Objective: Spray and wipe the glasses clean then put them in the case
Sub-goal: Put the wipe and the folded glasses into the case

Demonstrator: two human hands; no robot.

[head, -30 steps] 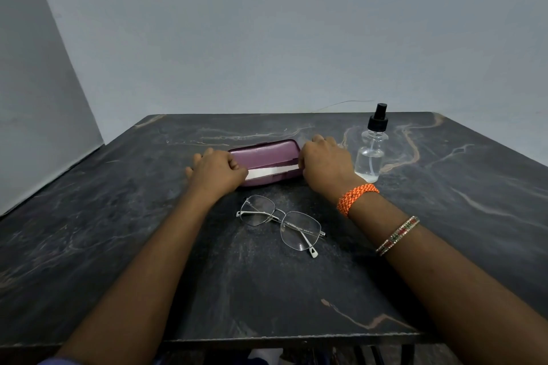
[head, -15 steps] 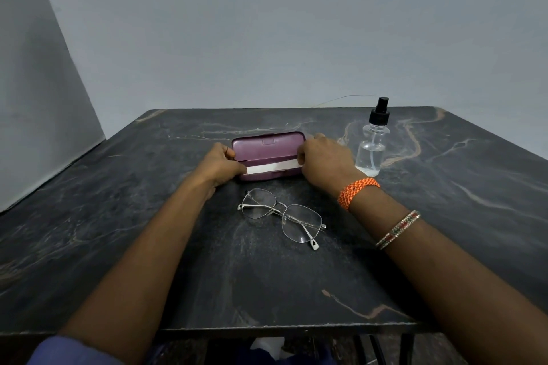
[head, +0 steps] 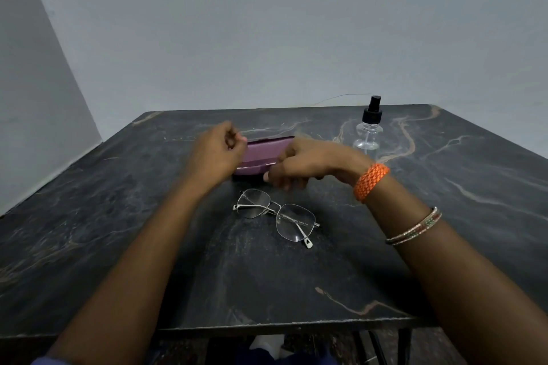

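Case sits mid-table between my hands, left hand curled loose beside it, right hand blurred at its front edge; grip unclear. Glasses lie folded just in front, spray upright, right, within reach.

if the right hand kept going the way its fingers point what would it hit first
The right hand points leftward across the table, so it would probably meet the purple case first, then the left hand. Depth is unclear, so it may already be touching the case.

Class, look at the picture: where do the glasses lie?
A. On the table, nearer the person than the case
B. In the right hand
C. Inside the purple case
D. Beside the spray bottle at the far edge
A: the glasses lie folded on the dark table, in front of the purple case, untouched by either hand.
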